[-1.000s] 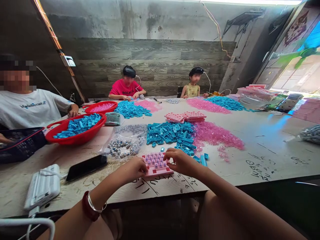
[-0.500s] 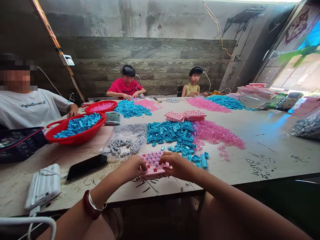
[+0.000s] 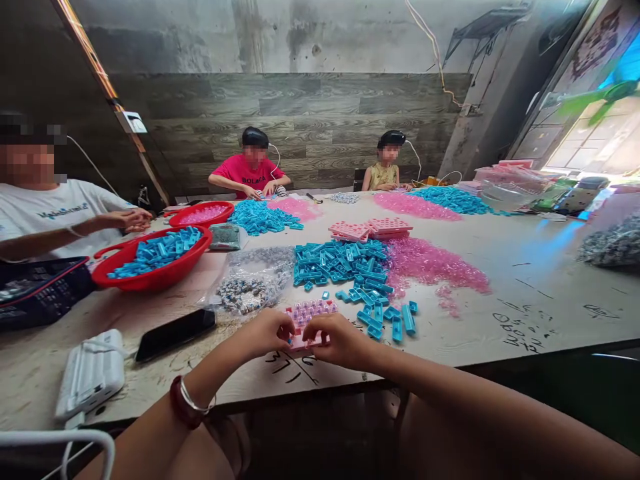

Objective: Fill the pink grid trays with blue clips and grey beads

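Note:
A pink plate (image 3: 313, 308) with square openings and rows of clear purplish pieces lies on the table in front of me. My left hand (image 3: 270, 332) is closed at its left edge, thumb and fingers pinched on the plate, a speck of blue showing by the fingertips. Across the plate's near part bends my right hand (image 3: 334, 337), fingers curled and pressed down; what they hold, if anything, is hidden. Just beyond is a heap of blue rectangular pieces (image 3: 345, 263), with several loose ones right of my right hand. Small clear pink pieces (image 3: 435, 267) spread beside that heap.
Stacked pink plates (image 3: 390, 229) stand behind the heaps. At left are a bag of small metallic parts (image 3: 245, 290), a phone (image 3: 175, 335), a white power bank (image 3: 93, 373) and a red basket (image 3: 155, 280) of blue pieces. Several people sit around the table (image 3: 500, 253).
My right hand has moved left and nearer along the plate, its fingers now curled over the near edge. My left hand stays at the left edge. The person at left has brought their hands together.

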